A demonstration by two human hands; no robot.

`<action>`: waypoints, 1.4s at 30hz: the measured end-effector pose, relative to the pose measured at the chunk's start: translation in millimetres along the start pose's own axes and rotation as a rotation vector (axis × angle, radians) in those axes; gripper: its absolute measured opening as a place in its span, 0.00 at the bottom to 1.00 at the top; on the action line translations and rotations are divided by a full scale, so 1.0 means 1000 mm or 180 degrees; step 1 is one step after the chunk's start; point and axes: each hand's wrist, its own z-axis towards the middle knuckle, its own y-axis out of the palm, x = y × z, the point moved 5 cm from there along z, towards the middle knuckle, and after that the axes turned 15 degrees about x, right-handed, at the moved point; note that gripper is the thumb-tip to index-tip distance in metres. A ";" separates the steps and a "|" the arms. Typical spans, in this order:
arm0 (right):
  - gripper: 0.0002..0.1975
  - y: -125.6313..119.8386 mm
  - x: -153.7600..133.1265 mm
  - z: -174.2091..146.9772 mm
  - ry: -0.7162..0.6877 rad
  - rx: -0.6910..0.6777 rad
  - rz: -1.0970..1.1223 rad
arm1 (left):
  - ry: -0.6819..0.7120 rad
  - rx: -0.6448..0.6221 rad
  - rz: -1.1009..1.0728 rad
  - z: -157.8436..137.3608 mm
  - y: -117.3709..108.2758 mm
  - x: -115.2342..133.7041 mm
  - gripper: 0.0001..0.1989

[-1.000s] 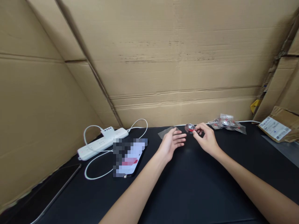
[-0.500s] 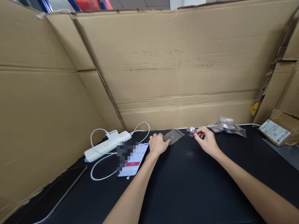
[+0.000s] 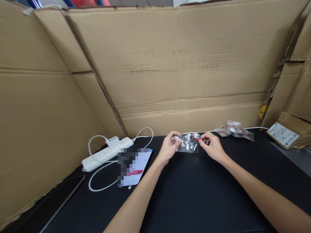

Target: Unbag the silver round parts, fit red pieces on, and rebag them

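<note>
The left hand (image 3: 169, 147) pinches the bag (image 3: 187, 145) by its left side. The right hand (image 3: 212, 145) grips the disc (image 3: 195, 136) at the bag's upper right corner, inside or outside unclear

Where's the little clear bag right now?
In the head view, just right of centre: the clear bag is in the left hand, with the right hand close beside it.

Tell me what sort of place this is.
Probably a makeshift workstation: cardboard walls stand behind and beside a black tabletop, where a pile of small clear bags and a labelled brown package lie.
</note>
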 end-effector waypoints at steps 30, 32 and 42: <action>0.11 0.012 0.017 -0.007 0.1216 -0.0833 0.0688 | -0.0289 -0.0244 -0.0737 -0.013 0.018 0.002 0.15; 0.11 0.012 0.016 -0.007 0.1234 -0.0818 0.0696 | -0.0339 -0.0319 -0.0790 -0.015 0.021 0.000 0.16; 0.12 0.012 0.024 -0.012 0.1643 -0.1202 0.0801 | -0.0440 -0.0613 -0.0675 -0.026 0.032 -0.010 0.18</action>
